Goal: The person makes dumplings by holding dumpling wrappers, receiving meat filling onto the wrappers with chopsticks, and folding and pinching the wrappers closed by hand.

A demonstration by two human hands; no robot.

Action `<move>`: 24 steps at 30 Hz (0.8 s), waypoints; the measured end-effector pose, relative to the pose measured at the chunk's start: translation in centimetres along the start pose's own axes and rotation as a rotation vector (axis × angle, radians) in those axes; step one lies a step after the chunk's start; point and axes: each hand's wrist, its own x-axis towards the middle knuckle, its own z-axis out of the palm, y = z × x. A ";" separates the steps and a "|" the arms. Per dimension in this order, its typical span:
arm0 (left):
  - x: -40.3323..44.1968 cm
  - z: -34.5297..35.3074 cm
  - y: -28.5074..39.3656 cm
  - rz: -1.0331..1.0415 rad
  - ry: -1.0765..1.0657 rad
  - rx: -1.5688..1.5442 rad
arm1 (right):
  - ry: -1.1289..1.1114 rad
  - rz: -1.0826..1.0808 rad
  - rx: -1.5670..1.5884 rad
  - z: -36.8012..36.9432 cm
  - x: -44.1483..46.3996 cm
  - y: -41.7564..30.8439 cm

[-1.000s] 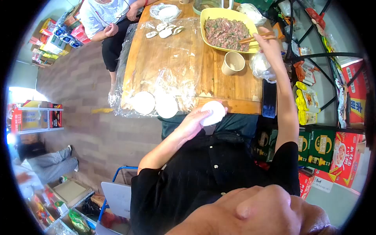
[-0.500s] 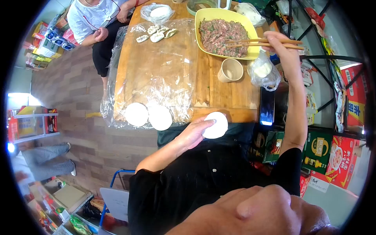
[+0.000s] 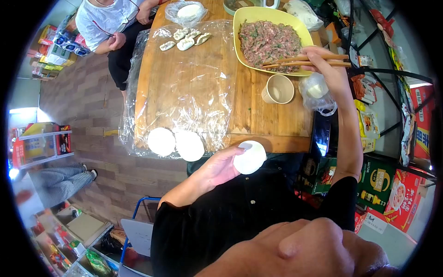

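My left hand (image 3: 220,167) holds a round white dough wrapper (image 3: 249,157) at the table's front edge, thumb on top. My right hand (image 3: 326,65) grips wooden chopsticks (image 3: 339,60), their tips in the minced meat (image 3: 268,44) near the lower rim of the yellow bowl (image 3: 237,27). Two more wrappers, one on the left (image 3: 161,141) and one on the right (image 3: 190,146), lie on clear plastic film (image 3: 194,87). Several folded dumplings (image 3: 186,44) sit farther back on the film. Below the bowl stands a paper cup (image 3: 279,89), beside a plastic bag with something white inside (image 3: 317,88).
A wooden table (image 3: 258,120) bears everything. Another person (image 3: 108,23) sits at its far left side. A phone (image 3: 321,136) lies by the right edge, near a black metal rack (image 3: 392,70). A chair (image 3: 138,235) and boxes (image 3: 87,227) are at lower left.
The chopsticks have come lower in the bowl, with their tips now near its front rim. My left hand and its wrapper sit slightly lower in view than before.
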 end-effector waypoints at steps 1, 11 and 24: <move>0.1 -0.1 0.1 -0.017 -0.023 -0.081 | 0.002 -0.026 0.045 0.2 -0.1 0.1; -0.4 1.1 0.6 -0.014 -0.003 -0.129 | 0.016 -0.218 0.056 0.7 0.7 1.9; -0.3 1.6 1.0 0.029 -0.048 -0.135 | -0.012 -0.081 0.301 -0.1 0.6 3.8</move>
